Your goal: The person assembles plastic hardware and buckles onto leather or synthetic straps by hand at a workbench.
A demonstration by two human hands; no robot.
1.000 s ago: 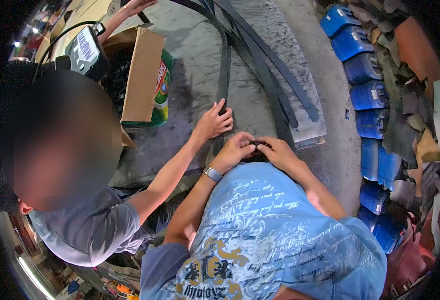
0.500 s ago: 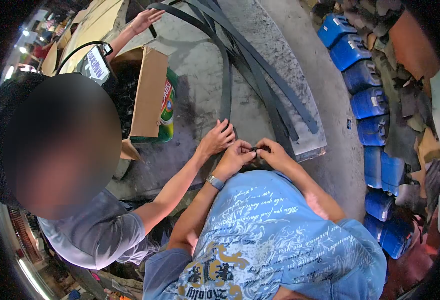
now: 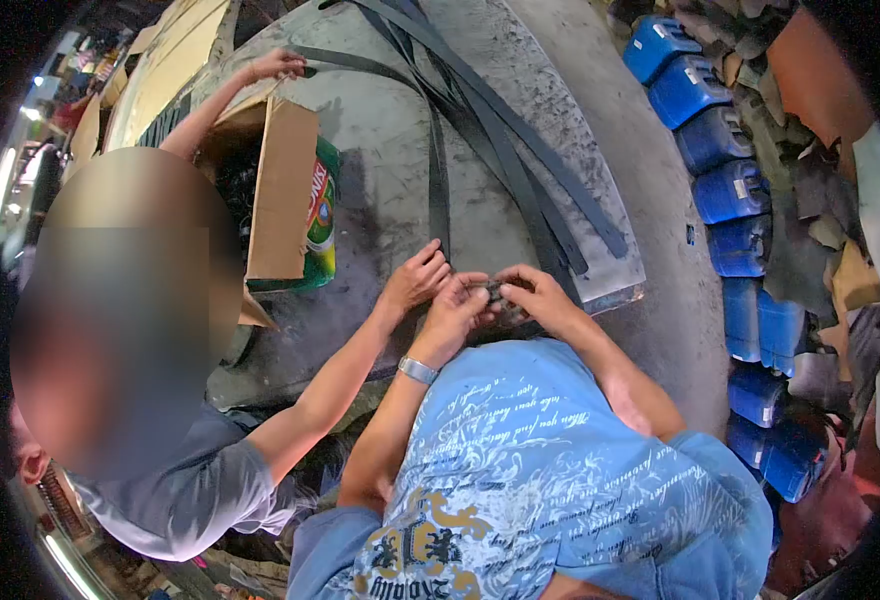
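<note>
My left hand (image 3: 460,305), with a metal watch (image 3: 418,369) at the wrist, and my right hand (image 3: 538,293) meet at the table's near edge. Their fingers pinch a small dark piece (image 3: 495,295), too small to name. Right beside my left hand, a co-worker's hand (image 3: 418,276) holds the near end of a dark strap (image 3: 439,190). The co-worker's other hand (image 3: 280,65) is at a strap at the far left. Several long dark straps (image 3: 505,130) lie crossed on the grey table (image 3: 380,215).
An open cardboard box (image 3: 285,190) with dark items inside stands at the table's left, against a green package (image 3: 322,215). The co-worker (image 3: 180,480) sits close on my left. Blue canisters (image 3: 690,90) line the floor on the right, beside scraps of sheet material (image 3: 810,240).
The co-worker's far hand has closed and come down slightly, and the strap near it hangs lower. My fingers have shifted on the small piece. The whole view has moved a little.
</note>
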